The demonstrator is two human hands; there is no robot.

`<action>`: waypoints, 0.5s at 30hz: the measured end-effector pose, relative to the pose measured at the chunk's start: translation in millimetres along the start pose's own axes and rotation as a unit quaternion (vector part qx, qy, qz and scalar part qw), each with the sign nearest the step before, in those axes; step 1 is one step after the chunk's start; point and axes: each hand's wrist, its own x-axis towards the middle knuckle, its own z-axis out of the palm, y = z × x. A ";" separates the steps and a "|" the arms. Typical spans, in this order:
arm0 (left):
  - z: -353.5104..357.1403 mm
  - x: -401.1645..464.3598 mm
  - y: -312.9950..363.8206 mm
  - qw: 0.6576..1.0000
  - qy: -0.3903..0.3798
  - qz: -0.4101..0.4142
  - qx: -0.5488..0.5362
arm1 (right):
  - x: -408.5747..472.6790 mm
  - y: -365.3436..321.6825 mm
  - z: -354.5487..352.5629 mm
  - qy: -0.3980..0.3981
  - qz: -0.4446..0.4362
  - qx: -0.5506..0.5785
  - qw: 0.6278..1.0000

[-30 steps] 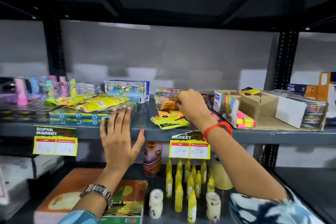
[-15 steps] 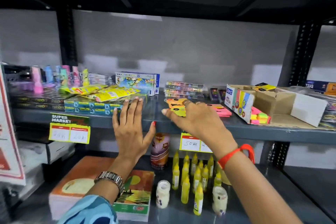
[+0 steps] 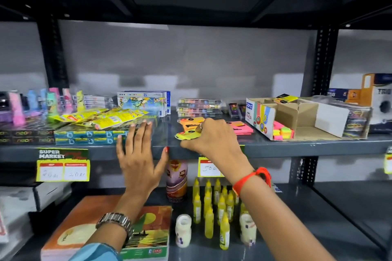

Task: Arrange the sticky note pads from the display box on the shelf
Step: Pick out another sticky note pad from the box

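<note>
My right hand (image 3: 212, 137) rests on the grey shelf (image 3: 297, 146) and grips a yellow sticky note pad (image 3: 186, 134) at the shelf's front. Behind it lies an orange pad (image 3: 191, 124), and pink pads (image 3: 241, 128) lie to the right. The open cardboard display box (image 3: 297, 116) stands further right, with small neon pads (image 3: 283, 133) in its front corner and a yellow pack (image 3: 285, 98) on top. My left hand (image 3: 137, 154) is open, fingers spread, its palm at the shelf edge and its fingertips on wrapped packs.
Yellow packets (image 3: 101, 116), blue boxes (image 3: 84, 136) and erasers fill the shelf's left part. Crayon boxes (image 3: 144, 101) and flat cases (image 3: 199, 108) stand at the back. Below are glue bottles (image 3: 220, 207), a notebook ream (image 3: 106, 235) and price tags (image 3: 62, 171).
My right hand has drawn the yellow pad from the middle of the shelf toward the front edge and lowered it onto the shelf. My left hand has stayed at the shelf edge.
</note>
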 end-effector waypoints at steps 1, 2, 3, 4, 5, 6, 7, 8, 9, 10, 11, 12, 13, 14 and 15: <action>1.0 -0.1 0.5 1.000 0.005 0.000 -0.004 | -5.0 3.4 -4.1 0.011 -0.005 0.011 1.000; 1.4 -0.3 -0.3 1.000 0.010 -0.001 -0.006 | -10.1 6.3 -9.2 0.022 -0.009 0.019 1.000; 2.3 -0.4 0.7 1.000 0.015 -0.001 -0.009 | -14.9 10.8 -17.3 0.037 -0.011 0.025 0.999; 3.2 -0.6 0.8 1.000 0.020 -0.002 -0.010 | -19.3 14.9 -26.8 0.056 -0.014 0.032 0.998; 3.4 -0.6 0.7 1.000 0.026 -0.003 -0.011 | -22.8 19.5 -37.2 0.077 -0.018 0.039 0.996; 4.0 -0.7 1.9 0.999 0.031 -0.005 -0.014 | -25.2 26.2 -48.4 0.101 -0.021 0.045 0.994; 3.8 -0.4 1.3 0.999 0.036 -0.006 -0.015 | -25.5 32.4 -58.8 0.127 -0.023 0.049 0.990; 3.9 -0.6 2.1 0.999 0.039 -0.006 -0.015 | -24.8 40.5 -69.3 0.151 -0.017 0.049 0.987; 3.9 -0.7 1.5 0.999 0.042 -0.005 -0.012 | -22.1 48.9 -78.4 0.171 -0.008 0.047 0.984; 3.9 -0.5 0.8 0.999 0.044 -0.001 -0.006 | -18.9 57.8 -86.6 0.189 0.002 0.044 0.981; 4.2 -0.5 1.2 0.999 0.045 0.001 -0.003 | -16.1 68.1 -94.3 0.207 0.014 0.038 0.978; 4.2 -0.3 0.9 0.999 0.047 0.002 0.000 | -13.1 78.9 -100.9 0.221 0.025 0.032 0.974; 4.3 -0.4 1.6 0.999 0.048 0.003 0.002 | -10.5 91.1 -106.6 0.235 0.038 0.028 0.971; 4.3 -0.5 2.1 0.999 0.051 0.001 0.002 | -7.7 104.2 -110.8 0.248 0.052 0.028 0.967; 3.9 -0.5 2.4 0.999 0.053 -0.001 0.001 | -4.9 116.9 -113.6 0.261 0.065 0.027 0.963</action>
